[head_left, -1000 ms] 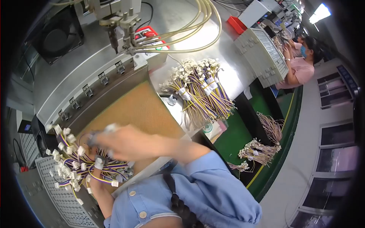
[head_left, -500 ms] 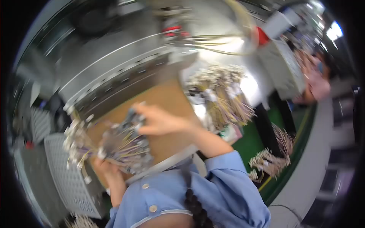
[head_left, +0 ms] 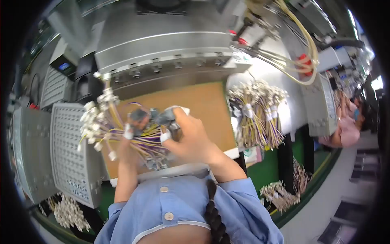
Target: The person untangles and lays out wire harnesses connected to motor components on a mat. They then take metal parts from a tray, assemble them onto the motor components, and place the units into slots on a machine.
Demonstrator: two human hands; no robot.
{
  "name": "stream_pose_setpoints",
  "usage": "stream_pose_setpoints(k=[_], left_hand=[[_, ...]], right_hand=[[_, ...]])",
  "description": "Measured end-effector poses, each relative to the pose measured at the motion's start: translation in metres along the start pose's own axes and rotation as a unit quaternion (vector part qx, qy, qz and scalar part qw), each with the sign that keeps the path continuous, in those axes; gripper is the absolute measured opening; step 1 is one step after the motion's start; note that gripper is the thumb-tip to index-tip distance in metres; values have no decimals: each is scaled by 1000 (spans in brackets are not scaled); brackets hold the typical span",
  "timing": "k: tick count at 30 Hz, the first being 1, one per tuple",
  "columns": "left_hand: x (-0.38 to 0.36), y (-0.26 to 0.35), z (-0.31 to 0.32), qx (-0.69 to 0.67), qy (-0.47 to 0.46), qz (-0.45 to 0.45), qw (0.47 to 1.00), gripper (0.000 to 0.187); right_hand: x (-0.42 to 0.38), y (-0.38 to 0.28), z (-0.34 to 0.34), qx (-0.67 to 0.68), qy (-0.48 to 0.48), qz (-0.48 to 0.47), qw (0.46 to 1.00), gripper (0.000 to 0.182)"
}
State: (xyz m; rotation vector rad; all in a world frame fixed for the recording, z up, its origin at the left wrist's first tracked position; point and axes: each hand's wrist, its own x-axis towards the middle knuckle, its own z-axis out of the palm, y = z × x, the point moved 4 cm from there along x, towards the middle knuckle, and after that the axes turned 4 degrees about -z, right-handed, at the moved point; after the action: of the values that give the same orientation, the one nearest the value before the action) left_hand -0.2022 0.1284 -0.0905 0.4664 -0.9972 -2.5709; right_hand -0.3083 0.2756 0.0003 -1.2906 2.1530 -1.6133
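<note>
A bundle of purple, yellow and white wires lies across my hands over the brown board. My left hand, partly blurred, is closed round the bundle, with a white cover on a fingertip. White connectors fan out from the bundle on the left. My right hand is closed, thumb and fingers pinching dark grey pieces at the wires' other end; a white cover shows on its thumb. More small grey pieces hang below the bundle. Exactly how the grey pieces join the wires is too blurred to tell.
Behind the brown board runs a metal machine edge with a row of small clamps. Tied wire bundles lie on the right. A grey perforated panel stands at the left. Another person sits at far right.
The view has turned and sharpened. My right hand has come down and closer to my left hand. The left hand still holds the wire bundle.
</note>
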Motion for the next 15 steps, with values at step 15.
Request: stream_pose_setpoints(k=[15], left_hand=[[-5, 1, -5, 31, 22, -39, 999, 36]], right_hand=[[39, -22, 20, -126, -118, -115, 978, 42]])
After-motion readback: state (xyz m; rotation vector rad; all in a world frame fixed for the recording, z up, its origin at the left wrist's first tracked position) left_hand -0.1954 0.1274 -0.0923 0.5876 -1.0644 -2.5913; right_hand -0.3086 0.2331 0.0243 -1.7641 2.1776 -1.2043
